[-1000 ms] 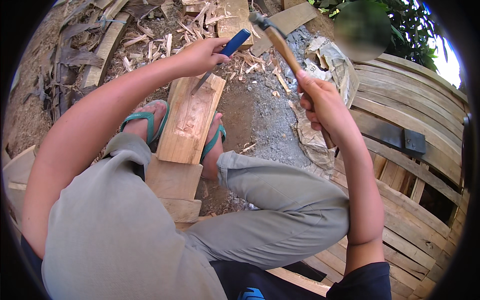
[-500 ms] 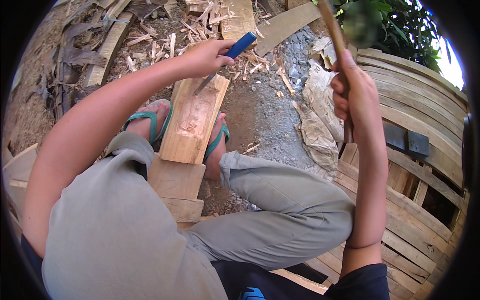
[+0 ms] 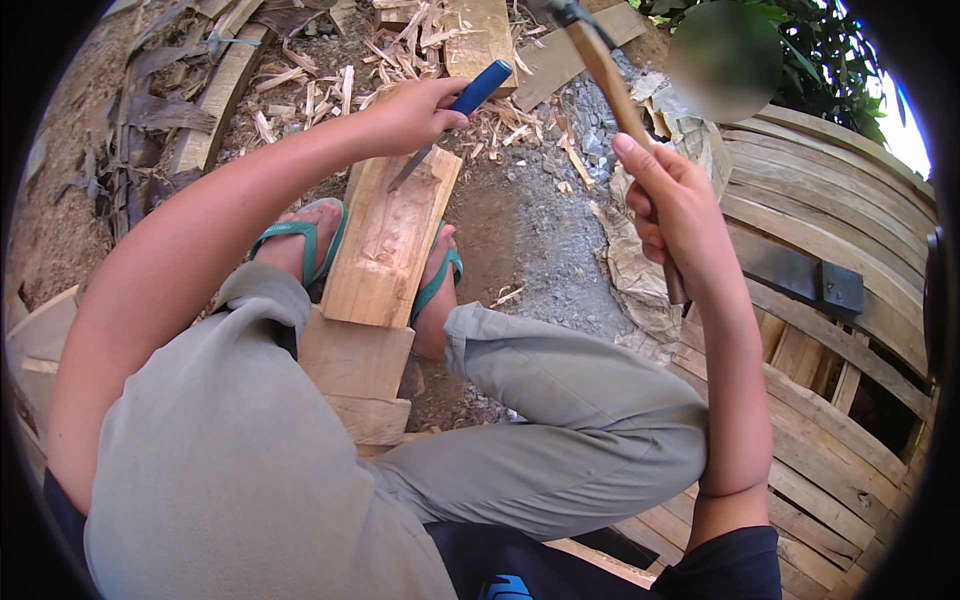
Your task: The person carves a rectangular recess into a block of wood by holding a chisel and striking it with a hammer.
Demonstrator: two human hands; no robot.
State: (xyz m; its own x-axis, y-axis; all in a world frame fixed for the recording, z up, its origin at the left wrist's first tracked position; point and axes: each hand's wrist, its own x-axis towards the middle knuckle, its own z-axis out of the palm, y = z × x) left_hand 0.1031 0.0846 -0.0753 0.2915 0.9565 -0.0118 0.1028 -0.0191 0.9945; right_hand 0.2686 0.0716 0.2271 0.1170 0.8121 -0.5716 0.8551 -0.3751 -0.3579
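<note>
Head view: from where I stand, both hands are busy. L hand (image 3: 425, 115) is closed round the chisel (image 3: 482, 88), fingers wrapped on the lower part of its blue handle, top of handle poking out past the grip. Chisel is tilted, handle leaning up & to the R, blade running down-L to the block (image 3: 370, 290), tip at the carved hollow (image 3: 390, 235) twd the block's far end.

R hand (image 3: 675, 205) is clenched on the hammer (image 3: 606, 75), fingers curled round the wooden handle, thumb laid along it. Hammer's held up, head near top edge of the view, well apart from the chisel; butt of handle sticks out below the fist.

Block lies btwn the feet, a green-strapped sandal (image 3: 285, 229) just beside it on the L, another (image 3: 430, 285) on the R. Its near end sits over a flat board (image 3: 355, 360). Hollow is shallow & longish, w/ rough, chipped wood in it.

Past the L hand, pale shavings (image 3: 400, 45) are strewn over the ground. To the R: grey gravel (image 3: 560, 240), then a crumpled sack (image 3: 640, 270) below the R hand, then a run of planks (image 3: 820, 190) w/ a dark piece (image 3: 842, 287) on it. Leaves (image 3: 820, 50) at upper R. Grey trousers (image 3: 230, 430) fill most of the foreground.
</note>
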